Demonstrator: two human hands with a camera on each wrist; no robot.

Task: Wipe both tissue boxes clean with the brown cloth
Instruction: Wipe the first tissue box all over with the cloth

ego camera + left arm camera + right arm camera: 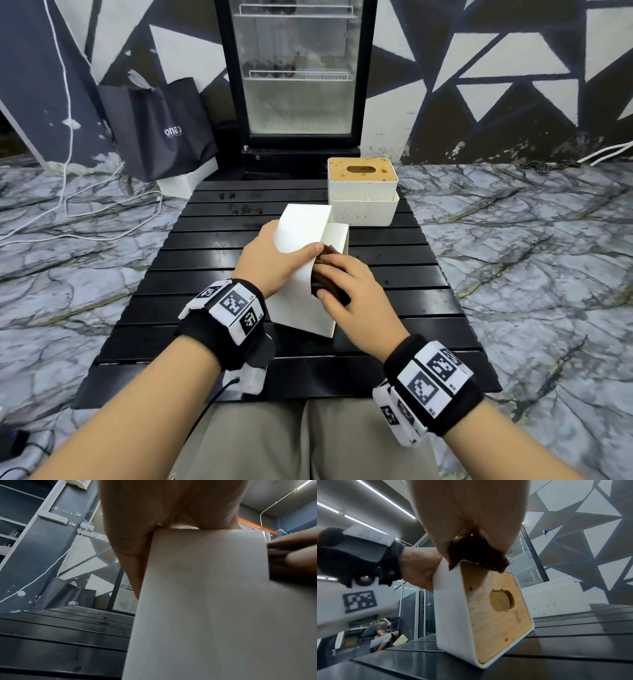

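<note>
Left hand (265, 262) grips the smooth white box (301, 274), tipped on edge on the black slatted table (394, 291). Right hand (356, 291) presses the crumpled brown cloth (329, 284) against its wooden lid (496, 612). Speckled second box (363, 192) sits behind.

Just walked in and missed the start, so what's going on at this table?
A person is wiping a white tissue box tipped on its side on the black slatted table. The left hand grips the box to steady it, while the right hand presses a brown cloth against its wooden lid face, near the top edge. A second box stands upright at the far end, its lid and front speckled with brown stains, not yet touched.
</note>
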